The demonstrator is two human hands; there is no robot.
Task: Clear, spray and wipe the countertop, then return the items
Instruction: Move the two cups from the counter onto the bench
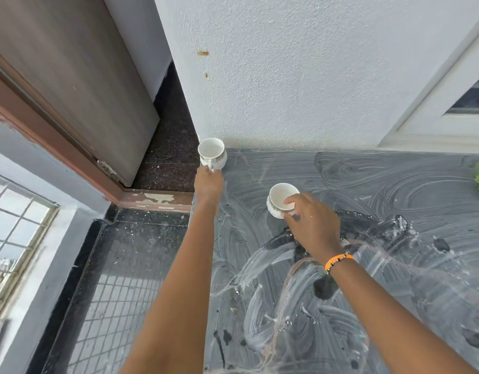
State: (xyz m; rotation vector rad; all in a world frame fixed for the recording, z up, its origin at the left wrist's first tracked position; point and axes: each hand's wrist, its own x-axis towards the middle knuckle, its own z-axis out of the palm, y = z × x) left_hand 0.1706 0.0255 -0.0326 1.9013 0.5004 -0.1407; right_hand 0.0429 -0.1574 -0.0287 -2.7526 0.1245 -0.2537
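While the left hand [208, 182] pinches one cup [212, 153] by its handle at the worktop's [395, 184] 10 o'clock corner and the right hand [311, 222] grips another cup [282, 198] near centre, wet streaked film risks slippage, tipping.

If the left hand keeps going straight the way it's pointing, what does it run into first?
The left hand holds a cup by its handle and points at the far-left corner of the countertop. Straight on, the cup would probably meet the wall first; the gap looks small, but depth is unclear.
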